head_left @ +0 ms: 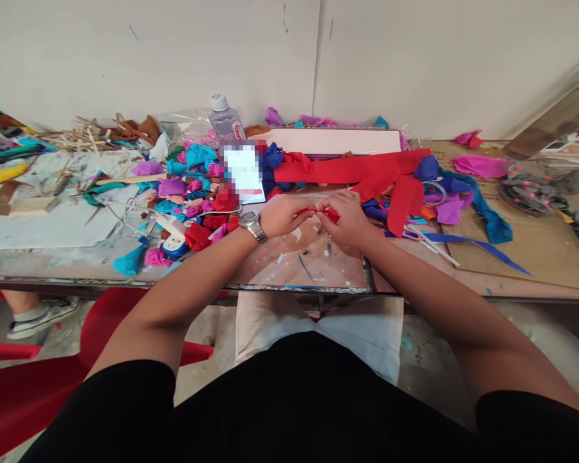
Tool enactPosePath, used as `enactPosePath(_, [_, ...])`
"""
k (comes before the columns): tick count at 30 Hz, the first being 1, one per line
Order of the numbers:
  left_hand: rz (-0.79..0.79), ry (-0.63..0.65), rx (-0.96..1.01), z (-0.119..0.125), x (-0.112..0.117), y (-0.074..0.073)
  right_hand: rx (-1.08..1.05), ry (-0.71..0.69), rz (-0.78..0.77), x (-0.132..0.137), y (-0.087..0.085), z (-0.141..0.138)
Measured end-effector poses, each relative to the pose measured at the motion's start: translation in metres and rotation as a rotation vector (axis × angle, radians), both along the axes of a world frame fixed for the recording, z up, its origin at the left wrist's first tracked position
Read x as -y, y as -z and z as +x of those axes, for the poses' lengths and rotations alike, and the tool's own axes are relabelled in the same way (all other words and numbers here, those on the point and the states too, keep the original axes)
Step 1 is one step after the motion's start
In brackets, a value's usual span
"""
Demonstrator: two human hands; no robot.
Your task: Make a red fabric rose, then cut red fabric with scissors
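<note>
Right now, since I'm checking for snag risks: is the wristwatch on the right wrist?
No, the wristwatch is worn just behind the left hand, and the right hand has none.

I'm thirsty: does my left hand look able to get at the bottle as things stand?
Probably yes, if your left hand releases the red material; the lit screen stands before the bottle, whose cap looks free.

On the flat brown table [289,273], the long red cloth strip [340,171] lies right of the flat rectangular phone [244,168]. A clear plastic bottle [226,123] stands behind the phone. Farther right is a flat brown cardboard sheet [552,254] (a narrow blue ribbon [487,246] lies partly on it).
</note>
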State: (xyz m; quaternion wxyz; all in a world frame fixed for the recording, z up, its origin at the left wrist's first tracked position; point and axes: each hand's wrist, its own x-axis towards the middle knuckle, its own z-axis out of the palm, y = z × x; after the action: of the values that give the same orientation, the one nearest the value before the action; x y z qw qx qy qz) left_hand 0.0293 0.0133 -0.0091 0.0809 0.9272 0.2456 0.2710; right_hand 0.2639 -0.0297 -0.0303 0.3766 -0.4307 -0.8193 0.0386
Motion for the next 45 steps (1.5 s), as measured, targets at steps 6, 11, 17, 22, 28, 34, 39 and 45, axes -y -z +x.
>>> enactPosePath(6, [-0.049,0.011,-0.017,0.0012,0.0014,-0.0020,0.025,0.002,-0.002,-0.0011,0.0023,0.0000])
enactPosePath(11, [-0.056,-0.023,-0.035,0.0005,0.0011,-0.0040,0.002,0.026,-0.028,-0.0016,0.0016,0.0008])
enactPosePath(17, [-0.066,-0.006,-0.023,0.0026,0.0022,-0.0025,0.041,0.004,0.031,0.0006,-0.0020,0.0029])
enactPosePath(22, [-0.070,-0.035,-0.023,0.0014,0.0028,-0.0043,-0.012,0.025,0.027,0.0000,-0.0019,0.0026])
enactPosePath(28, [-0.131,-0.175,0.103,0.0001,0.0018,-0.0031,-0.071,0.061,0.053,-0.0033,-0.0009,0.0042])
enactPosePath(34, [-0.290,-0.191,0.274,0.0016,0.0006,0.0002,-0.104,0.105,0.088,-0.0040,-0.0029,0.0053])
enactPosePath(39, [-0.397,-0.145,0.382,0.0033,-0.0026,0.0016,-0.128,0.117,0.082,-0.0046,-0.0023,0.0059])
enactPosePath(45, [-0.471,-0.097,0.453,0.0052,-0.0045,0.0014,-0.211,0.128,0.063,-0.0079,0.0002,0.0054])
